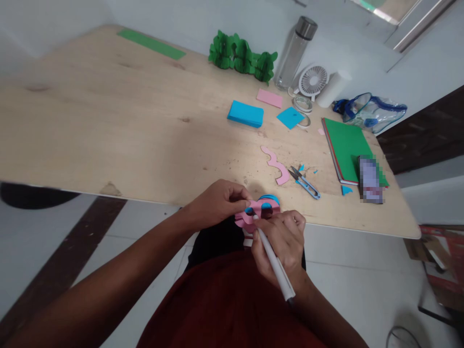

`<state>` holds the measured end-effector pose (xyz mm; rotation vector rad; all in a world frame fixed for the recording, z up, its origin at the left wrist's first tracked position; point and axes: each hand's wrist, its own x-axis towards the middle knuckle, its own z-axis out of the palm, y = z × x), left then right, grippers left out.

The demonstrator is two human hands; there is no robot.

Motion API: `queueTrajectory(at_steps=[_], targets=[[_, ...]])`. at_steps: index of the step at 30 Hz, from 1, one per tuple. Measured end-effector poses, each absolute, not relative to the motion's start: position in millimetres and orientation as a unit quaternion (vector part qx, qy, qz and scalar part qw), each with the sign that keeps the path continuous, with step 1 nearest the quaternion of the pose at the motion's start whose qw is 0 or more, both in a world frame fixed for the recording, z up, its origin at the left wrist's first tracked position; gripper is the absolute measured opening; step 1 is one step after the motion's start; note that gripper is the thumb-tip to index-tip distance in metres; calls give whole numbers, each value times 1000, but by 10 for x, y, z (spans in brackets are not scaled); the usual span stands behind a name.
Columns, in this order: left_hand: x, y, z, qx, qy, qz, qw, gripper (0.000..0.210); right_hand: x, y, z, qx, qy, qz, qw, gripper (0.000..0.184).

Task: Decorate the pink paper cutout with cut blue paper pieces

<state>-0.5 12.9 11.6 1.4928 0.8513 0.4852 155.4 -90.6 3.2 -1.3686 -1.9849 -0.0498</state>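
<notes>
Near the table's front edge, my left hand (221, 205) pinches the left side of a pink paper cutout (246, 222). The cutout has a wavy outline and two round holes. Blue paper (270, 198) shows behind its top edge and through the holes. My right hand (282, 239) is closed round a thick white pen (273, 266), whose tip meets the pink paper between the holes. On the table beyond lie a wavy pink paper strip (282, 174) and blue thread snips (306, 183) among small blue scraps.
Blue paper sheets (245, 114), a pink paper piece (269, 98) and tape rolls (302, 104) lie farther back. Green paper garland (242, 55), a bottle (295, 53) and a small fan (313, 81) line the wall. A phone (369, 181) overlaps the green book (350, 150) at right.
</notes>
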Motion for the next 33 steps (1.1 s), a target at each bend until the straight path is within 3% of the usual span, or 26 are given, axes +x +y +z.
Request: queueTrajectory(at_steps=[33], targets=[[-13, 108, 57, 613, 370, 209, 666, 17, 1549, -880, 52, -521, -769, -15, 369, 14]])
